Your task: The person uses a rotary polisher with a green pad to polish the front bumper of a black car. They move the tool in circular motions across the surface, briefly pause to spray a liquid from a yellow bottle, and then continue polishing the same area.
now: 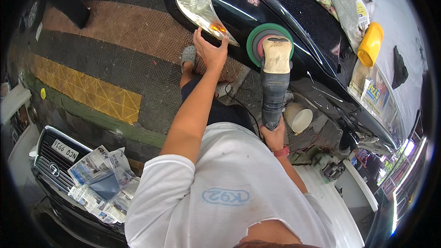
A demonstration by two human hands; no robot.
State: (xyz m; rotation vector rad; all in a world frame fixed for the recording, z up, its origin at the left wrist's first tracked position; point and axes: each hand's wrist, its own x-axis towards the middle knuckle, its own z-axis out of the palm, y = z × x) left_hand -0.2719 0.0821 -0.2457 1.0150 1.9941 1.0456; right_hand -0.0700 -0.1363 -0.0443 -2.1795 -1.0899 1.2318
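Note:
My right hand (274, 135) is wrapped round the rear end of a black and cream car polisher (274, 82). The polisher's round green pad (252, 41) lies against the glossy black front panel (239, 9) of a car. My left hand (211, 50) is at the lower tip of the clear headlight (195, 0), close to its orange section. Its thumb and fingers are spread, with fingertips touching the edge of the headlight or the panel beside it. Behind the polisher's handle, the part of the pad underneath is hidden.
A yellow bottle (370, 45) lies on newspaper (342, 0) covering the car's upper side. A white bucket (298, 117) stands right of the polisher. A dark cord (245, 105) runs near my legs. Another dark car's grille (57, 160) is at lower left, beside more newspaper (105, 179).

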